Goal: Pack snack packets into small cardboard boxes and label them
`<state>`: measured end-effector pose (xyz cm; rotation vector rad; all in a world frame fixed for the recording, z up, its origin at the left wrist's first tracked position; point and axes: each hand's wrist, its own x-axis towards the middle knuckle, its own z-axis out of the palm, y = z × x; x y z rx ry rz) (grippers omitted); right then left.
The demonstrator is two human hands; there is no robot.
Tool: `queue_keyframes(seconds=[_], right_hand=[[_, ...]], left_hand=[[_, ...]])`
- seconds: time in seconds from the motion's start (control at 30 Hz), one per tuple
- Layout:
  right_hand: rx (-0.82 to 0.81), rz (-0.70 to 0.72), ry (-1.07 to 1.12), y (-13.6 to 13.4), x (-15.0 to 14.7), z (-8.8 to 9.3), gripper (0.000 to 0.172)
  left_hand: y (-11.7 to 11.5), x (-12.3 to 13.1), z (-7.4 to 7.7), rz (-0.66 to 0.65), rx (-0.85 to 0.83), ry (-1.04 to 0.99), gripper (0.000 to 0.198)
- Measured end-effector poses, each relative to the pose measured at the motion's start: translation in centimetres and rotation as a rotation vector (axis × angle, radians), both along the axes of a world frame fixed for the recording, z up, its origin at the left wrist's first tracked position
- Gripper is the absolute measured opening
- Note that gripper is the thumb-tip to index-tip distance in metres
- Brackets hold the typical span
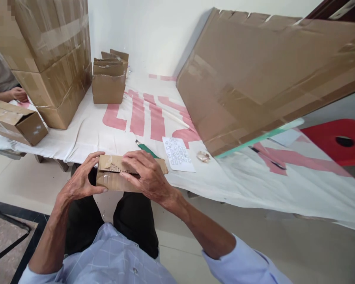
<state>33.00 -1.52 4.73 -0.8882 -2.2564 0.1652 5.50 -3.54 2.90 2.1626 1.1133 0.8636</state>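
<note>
Both hands are on a small cardboard box (115, 182) at the near edge of the table, over my lap. My left hand (81, 179) grips its left end, thumb below and fingers above. My right hand (149, 175) lies across its right part, with fingers bent over the top and the thumb on the near side. Torn, rough cardboard shows along the top flap. Just beyond the box lies a green-handled tool (147, 150) with a dark tip, partly hidden by my right hand. A white sheet with small drawn shapes (179, 154) lies to the right.
Taped cartons (59, 75) are stacked at the left, with an open carton (109, 85) beside them. Another box (17, 122) sits near a co-worker's hand (19, 94). A large cardboard panel (263, 75) leans at the right, near a red stool (337, 138). A crumpled scrap (203, 157) lies by the sheet.
</note>
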Motion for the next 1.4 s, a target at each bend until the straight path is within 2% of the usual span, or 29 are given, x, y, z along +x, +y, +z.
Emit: queue_keyframes(seconds=[0.2, 0.37, 0.53, 0.73, 1.0, 1.2, 1.4], right_hand=[[0.016, -0.134, -0.002, -0.9, 4.8, -1.0, 0.044], [0.007, -0.102, 0.054, -1.2, 7.0, -1.7, 0.042], [-0.035, -0.104, 0.098, -1.2, 6.8, -1.8, 0.033], [0.059, -0.056, 0.134, -0.6, 5.7, -0.7, 0.027], [0.084, -0.004, 0.118, 1.5, 4.8, 0.3, 0.022], [0.159, -0.046, 0.147, 3.0, 4.5, 0.5, 0.019], [0.123, -0.081, 0.149, 4.3, 4.2, 0.6, 0.023]], left_hand=[[-0.6, -0.1, 0.1, 0.009, 0.033, 0.002, 0.07], [-0.7, -0.4, 0.1, 0.003, 0.046, 0.017, 0.072], [-0.5, -0.3, 0.2, 0.0, 0.073, 0.031, 0.079], [-0.1, -0.2, 0.8, 0.005, 0.058, 0.062, 0.08], [1.1, -0.3, 0.8, -0.002, 0.012, 0.036, 0.089], [1.9, 0.4, 1.2, 0.013, 0.01, 0.008, 0.075], [2.9, 1.7, 1.1, 0.148, -0.04, -0.062, 0.059]])
